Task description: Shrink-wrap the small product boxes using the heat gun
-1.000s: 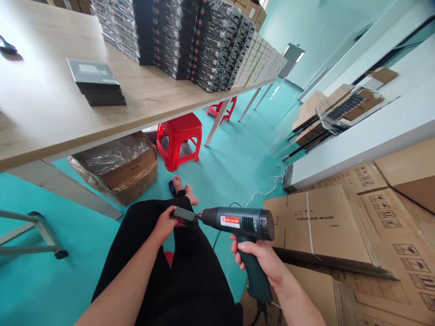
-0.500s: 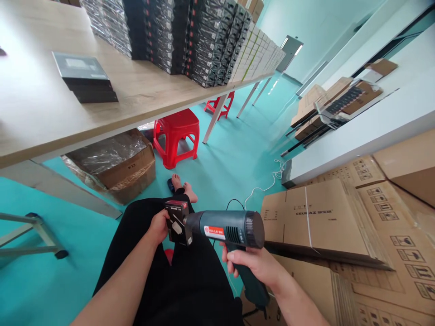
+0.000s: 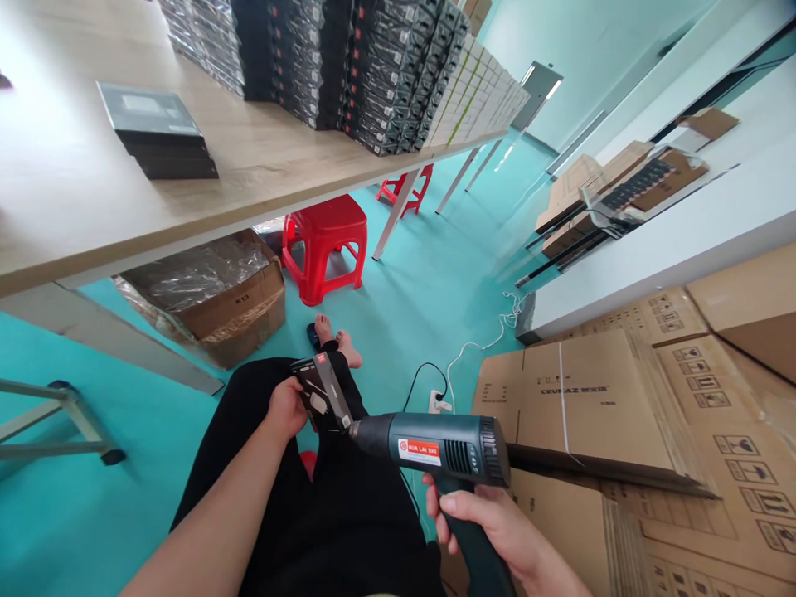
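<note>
My left hand [image 3: 288, 410] grips a small black product box [image 3: 322, 393] by its left side, above my lap. The box is tilted, so its front with a printed white device and one narrow grey side both show. In my right hand [image 3: 476, 518] is a dark green heat gun [image 3: 444, 446] with a red and white label, held by its handle. Its nozzle points left, with the tip right by the lower right edge of the box; whether they touch I cannot tell.
On the wooden table [image 3: 249, 162] are two dark boxes [image 3: 155, 124] and tall stacks of film-wrapped boxes [image 3: 379, 75]. Below stand a carton with clear film [image 3: 217, 298] and a red stool [image 3: 327, 240]. Flat cartons [image 3: 578, 398] lie at right, near a power strip [image 3: 438, 402].
The heat gun has shifted right and down. My left hand has turned the box, bringing its narrow side into view. The nozzle now sits at the box's lower right edge.
</note>
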Tool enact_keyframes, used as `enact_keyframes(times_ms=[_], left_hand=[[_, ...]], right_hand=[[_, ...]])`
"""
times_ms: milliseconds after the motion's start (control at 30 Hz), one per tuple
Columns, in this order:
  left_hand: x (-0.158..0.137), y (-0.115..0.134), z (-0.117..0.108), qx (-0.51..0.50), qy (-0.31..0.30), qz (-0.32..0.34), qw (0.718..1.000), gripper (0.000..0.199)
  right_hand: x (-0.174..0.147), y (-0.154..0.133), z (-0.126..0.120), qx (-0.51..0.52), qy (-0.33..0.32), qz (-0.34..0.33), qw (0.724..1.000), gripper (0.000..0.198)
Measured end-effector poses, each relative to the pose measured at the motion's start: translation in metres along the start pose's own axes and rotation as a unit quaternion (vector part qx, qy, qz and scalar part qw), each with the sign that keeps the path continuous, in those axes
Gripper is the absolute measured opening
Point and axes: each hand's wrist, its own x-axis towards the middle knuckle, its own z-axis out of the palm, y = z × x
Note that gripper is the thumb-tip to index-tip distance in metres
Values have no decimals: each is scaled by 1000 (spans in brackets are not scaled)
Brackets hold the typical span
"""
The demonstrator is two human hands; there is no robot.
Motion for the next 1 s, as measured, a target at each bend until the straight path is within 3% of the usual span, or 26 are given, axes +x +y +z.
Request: enact_keyframes(times_ms=[167, 333, 500, 767, 1000], left_hand=[[1, -1, -3, 7, 0, -2, 1000, 17], [-1, 1, -3, -3, -2, -9, 1000, 17], [-6, 3, 2, -18, -48, -6, 999, 22], [-5, -3, 4, -34, -68, -34, 996, 23], [-7, -4, 3, -48, -57, -51, 996, 25]], right_hand=[[7, -2, 8, -7, 7, -23, 1000, 29], [11, -3, 10, -24, -10, -4, 1000, 30], [20, -6, 3, 20, 70, -51, 996, 28], [23, -15, -8, 129, 42, -97, 986, 29], [36, -23, 13, 113, 40, -102, 988, 28]])
